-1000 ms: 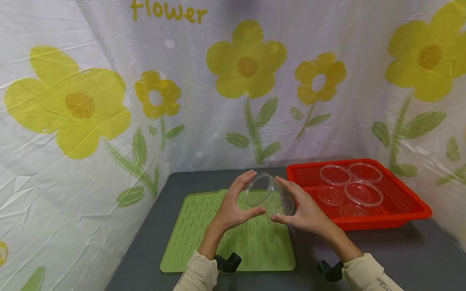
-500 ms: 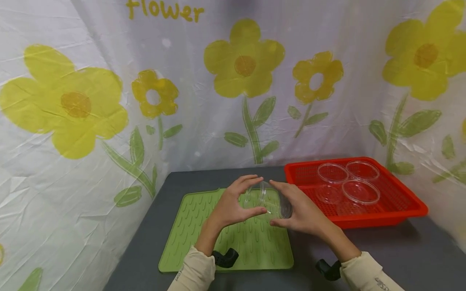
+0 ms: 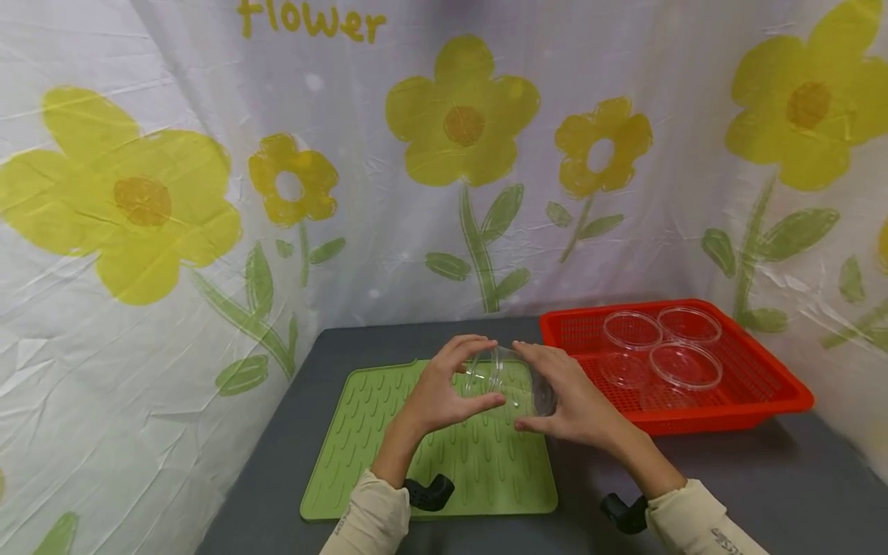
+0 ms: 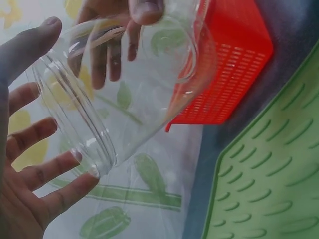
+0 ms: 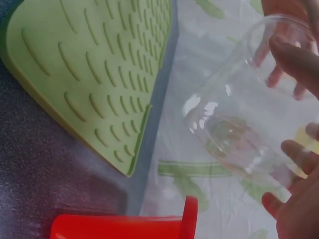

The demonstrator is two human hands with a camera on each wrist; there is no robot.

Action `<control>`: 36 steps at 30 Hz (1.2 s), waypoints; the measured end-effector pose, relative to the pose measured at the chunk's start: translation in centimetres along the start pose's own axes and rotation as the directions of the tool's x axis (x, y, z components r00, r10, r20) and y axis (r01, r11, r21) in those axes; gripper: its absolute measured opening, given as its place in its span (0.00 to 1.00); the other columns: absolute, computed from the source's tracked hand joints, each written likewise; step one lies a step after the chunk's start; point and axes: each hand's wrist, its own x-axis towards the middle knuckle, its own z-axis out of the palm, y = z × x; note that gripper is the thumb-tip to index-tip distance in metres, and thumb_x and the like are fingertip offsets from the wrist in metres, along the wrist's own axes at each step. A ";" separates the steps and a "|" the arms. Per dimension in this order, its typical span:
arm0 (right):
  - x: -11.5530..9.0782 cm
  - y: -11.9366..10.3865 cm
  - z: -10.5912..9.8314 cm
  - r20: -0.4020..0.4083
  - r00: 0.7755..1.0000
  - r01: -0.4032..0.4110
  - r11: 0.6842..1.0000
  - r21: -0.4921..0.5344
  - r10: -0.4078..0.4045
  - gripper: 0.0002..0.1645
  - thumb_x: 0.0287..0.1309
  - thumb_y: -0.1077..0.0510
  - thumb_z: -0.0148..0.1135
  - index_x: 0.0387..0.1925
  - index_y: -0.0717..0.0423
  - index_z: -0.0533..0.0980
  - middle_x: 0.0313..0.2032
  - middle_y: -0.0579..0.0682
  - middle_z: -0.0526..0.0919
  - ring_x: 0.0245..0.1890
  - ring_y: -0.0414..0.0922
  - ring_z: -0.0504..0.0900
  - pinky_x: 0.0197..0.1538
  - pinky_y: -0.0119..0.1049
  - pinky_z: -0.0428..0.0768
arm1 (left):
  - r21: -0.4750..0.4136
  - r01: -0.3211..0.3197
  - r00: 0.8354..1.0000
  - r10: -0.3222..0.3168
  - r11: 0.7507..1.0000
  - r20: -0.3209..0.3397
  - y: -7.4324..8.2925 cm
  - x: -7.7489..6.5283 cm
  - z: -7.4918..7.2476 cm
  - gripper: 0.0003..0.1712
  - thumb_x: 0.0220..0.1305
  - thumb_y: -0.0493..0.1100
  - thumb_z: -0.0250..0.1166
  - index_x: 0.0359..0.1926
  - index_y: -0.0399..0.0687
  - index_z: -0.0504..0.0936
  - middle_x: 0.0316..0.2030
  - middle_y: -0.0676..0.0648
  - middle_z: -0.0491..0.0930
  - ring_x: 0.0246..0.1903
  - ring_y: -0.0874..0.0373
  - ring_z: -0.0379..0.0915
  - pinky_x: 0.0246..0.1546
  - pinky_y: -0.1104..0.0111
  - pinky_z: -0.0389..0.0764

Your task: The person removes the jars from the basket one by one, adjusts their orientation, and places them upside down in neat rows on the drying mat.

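A clear plastic cup (image 3: 516, 385) lies sideways in the air over the green mat, its ridged rim toward the left. My left hand (image 3: 447, 389) grips the rim end, thumb on one side and fingers on the other; the left wrist view shows fingertips right at the ridged rim (image 4: 94, 129). At the other end, my right hand (image 3: 569, 393) holds the base between thumb and fingers. In the right wrist view, the transparent wall (image 5: 219, 114) lets some fingers show through. Part of the cup is hidden by both hands.
The green ribbed mat (image 3: 444, 478) lies on the dark grey table (image 3: 264, 493). To the right stands a red perforated basket (image 3: 728, 420) with three clear cups (image 3: 683, 366) inside. A flower-printed white curtain (image 3: 375, 254) rises behind and beside the table.
The cup has turned so its round mouth, earlier visible at an angle, now shows nearly edge-on. Both hands have shifted only slightly and keep their grip; the view has moved a little.
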 end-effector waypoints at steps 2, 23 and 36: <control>-0.1 0.2 0.0 -0.008 1.000 -0.008 1.000 0.026 0.008 0.66 0.35 0.43 0.81 0.74 0.41 0.54 0.70 0.50 0.65 0.69 0.53 0.62 0.65 0.68 0.60 | 0.011 0.013 1.000 -0.013 1.000 -0.010 -0.1 0.0 0.1 0.40 0.53 0.58 0.72 0.66 0.69 0.67 0.66 0.54 0.66 0.62 0.58 0.67 0.50 0.59 0.81; -1.2 3.0 -0.2 0.063 0.964 -0.250 0.796 0.551 0.260 0.56 0.54 0.54 0.70 0.74 0.28 0.45 0.74 0.57 0.54 0.70 0.64 0.60 0.62 0.68 0.67 | -0.376 0.039 0.966 -0.131 0.926 -0.221 -0.7 -2.0 1.2 0.39 0.57 0.33 0.68 0.68 0.49 0.64 0.67 0.39 0.63 0.61 0.41 0.66 0.54 0.43 0.76; -0.4 2.3 0.6 0.123 0.955 -0.263 0.581 0.770 0.269 0.49 0.64 0.59 0.60 0.76 0.36 0.44 0.72 0.52 0.57 0.71 0.57 0.62 0.60 0.36 0.78 | -0.522 -0.011 0.942 -0.167 0.853 -0.292 -1.1 -1.8 2.7 0.35 0.64 0.39 0.64 0.69 0.46 0.61 0.68 0.47 0.60 0.61 0.39 0.63 0.55 0.58 0.79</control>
